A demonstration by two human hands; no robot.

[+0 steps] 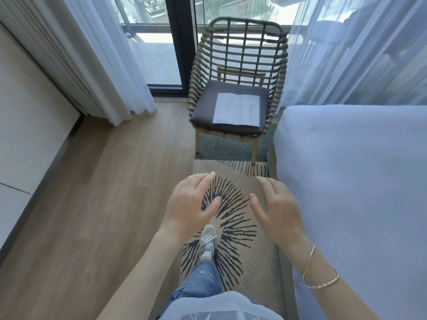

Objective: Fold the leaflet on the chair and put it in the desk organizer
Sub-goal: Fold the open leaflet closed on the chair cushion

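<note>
A wooden floor (97, 181) runs under everything, with pale curtains (111, 65) hanging down the left side and sheer ones on the right in front of a glass door (159, 54). A bed (358, 181) with a white cover fills the right side of the view, its near corner just beside the chair. A patterned rug (251, 257) with black radiating strokes lies between the bed and the bare floor, and the person stands on it in blue jeans and a light sneaker (208, 240). The woven chair (240, 72) stands at the far end of the rug, facing the person, with a dark seat cushion (203, 105). The leaflet (236, 109) lies flat and unfolded on that cushion, toward its right side, its front edge near the front edge of the seat. Both arms reach forward over the rug, well short of the chair. The left hand (191, 204) is held palm down with its fingers loosely spread and holding nothing. The right hand (275, 209) is likewise palm down, fingers apart and empty, with thin bracelets (320, 276) on its wrist. No desk organizer shows here.
</note>
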